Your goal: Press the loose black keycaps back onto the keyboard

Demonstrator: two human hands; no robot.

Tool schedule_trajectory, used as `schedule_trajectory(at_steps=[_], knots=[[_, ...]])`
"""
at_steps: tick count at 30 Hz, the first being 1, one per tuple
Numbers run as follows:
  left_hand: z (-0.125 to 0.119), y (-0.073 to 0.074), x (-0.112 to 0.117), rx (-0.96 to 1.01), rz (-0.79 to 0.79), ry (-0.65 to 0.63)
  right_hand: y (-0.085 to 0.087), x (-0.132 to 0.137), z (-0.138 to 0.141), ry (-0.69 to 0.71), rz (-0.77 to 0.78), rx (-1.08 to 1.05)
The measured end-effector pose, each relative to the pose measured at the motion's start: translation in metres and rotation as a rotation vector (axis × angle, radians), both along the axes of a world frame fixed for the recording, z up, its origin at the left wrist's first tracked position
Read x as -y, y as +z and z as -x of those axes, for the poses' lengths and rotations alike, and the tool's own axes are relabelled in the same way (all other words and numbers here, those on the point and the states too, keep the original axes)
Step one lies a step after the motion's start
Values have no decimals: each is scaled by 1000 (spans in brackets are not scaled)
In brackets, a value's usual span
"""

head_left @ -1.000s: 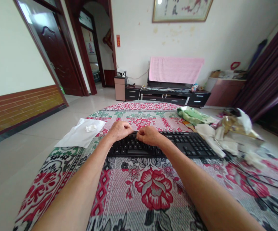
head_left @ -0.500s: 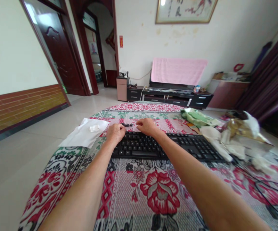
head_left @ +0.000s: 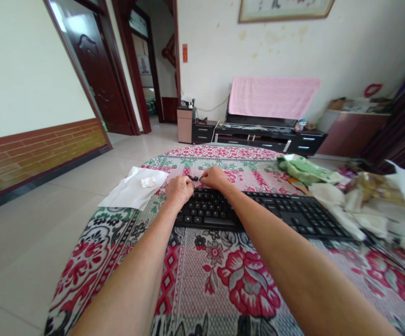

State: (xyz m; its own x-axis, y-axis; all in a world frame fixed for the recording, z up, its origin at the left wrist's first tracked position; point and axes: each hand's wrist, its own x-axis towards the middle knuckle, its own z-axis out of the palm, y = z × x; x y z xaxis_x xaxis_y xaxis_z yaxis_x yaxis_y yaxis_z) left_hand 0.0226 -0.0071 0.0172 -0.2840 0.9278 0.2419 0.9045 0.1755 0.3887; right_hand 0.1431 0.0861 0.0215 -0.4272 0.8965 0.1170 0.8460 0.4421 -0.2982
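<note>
A black keyboard [head_left: 219, 212] lies on a flowered tablecloth, its left half below both of my hands. My left hand [head_left: 180, 191] rests at the keyboard's far left corner with fingers curled; what they hold, if anything, is hidden. Just past it sit a few small black pieces [head_left: 193, 178] that look like loose keycaps. To their right, my right hand [head_left: 214, 179] is above the keyboard's back edge. Its thumb and forefinger are pinched on a small dark piece that appears to be a keycap [head_left: 201, 178].
White paper [head_left: 129, 189] with a crumpled white scrap [head_left: 148, 182] lies at the left. Right of the keyboard are a green bag [head_left: 305, 170], crumpled wrappings [head_left: 363, 210] and a black cable [head_left: 394, 261]. The tablecloth [head_left: 195, 289] reaches a rounded table edge.
The view has swung a little left, so everything sits further right. My right fingertips have closed at the small black pieces, and my left hand is nearer to them.
</note>
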Motion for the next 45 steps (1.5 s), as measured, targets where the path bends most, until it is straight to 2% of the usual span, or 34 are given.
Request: schedule_trajectory(at_steps=[5, 12, 16, 19, 24, 30, 34, 39, 45], knots=[[1, -1, 0, 7, -11, -5, 7, 9, -17, 20, -24, -80], [-2, 0, 0, -2, 3, 24, 20, 54, -54, 218, -37, -304], [-3, 1, 2, -25, 3, 40, 18, 73, -62, 288, 2, -334], [-1, 1, 2, -18, -40, 14, 13, 78, -64, 328, 38, -271], [1, 8, 2, 24, -110, -109, 13, 80, -65, 398, -64, -121], [-1, 15, 3, 128, -21, -419, 15, 81, -64, 397, -102, -65], [-1, 14, 3, 148, 64, -597, 13, 80, -65, 381, -38, -108], [-2, 16, 4, 184, 185, -615, 10, 76, -65, 370, 6, -174], [-4, 17, 5, 213, 218, -630, 5, 74, -66, 352, 71, -244]])
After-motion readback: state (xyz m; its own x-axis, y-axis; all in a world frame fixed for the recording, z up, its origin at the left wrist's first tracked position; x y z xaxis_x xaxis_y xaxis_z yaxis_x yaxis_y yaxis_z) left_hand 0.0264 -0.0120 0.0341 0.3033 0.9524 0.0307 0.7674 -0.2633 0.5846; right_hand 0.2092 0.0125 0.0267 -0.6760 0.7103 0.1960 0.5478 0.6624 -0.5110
